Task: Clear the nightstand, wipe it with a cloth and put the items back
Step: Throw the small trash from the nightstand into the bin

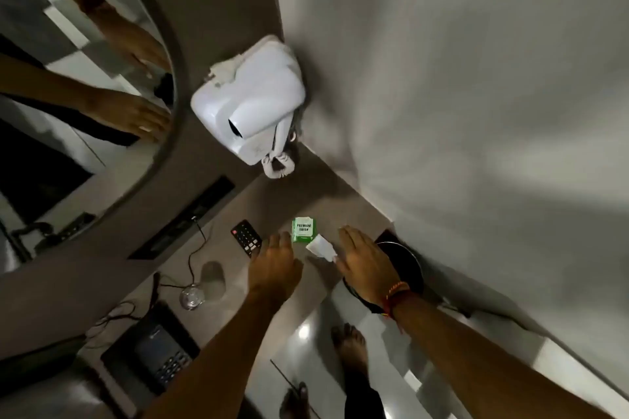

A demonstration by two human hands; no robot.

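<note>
Reaching over the grey desk (306, 286), we hold our left hand (274, 264) and right hand (366, 260) with each grip released and empty, flanking the small green-and-white cardboard box (303, 230) near the far edge; light, crushable, best pinched by its sides.

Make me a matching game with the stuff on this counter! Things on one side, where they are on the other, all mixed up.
Things:
1. green box
2. remote
3. glass
4. hair dryer

Places:
A. on the wall, above the counter
B. between the two hands
C. beside the black phone
D. just left of the left hand

Pairs: 1-B, 2-D, 3-C, 4-A
</note>
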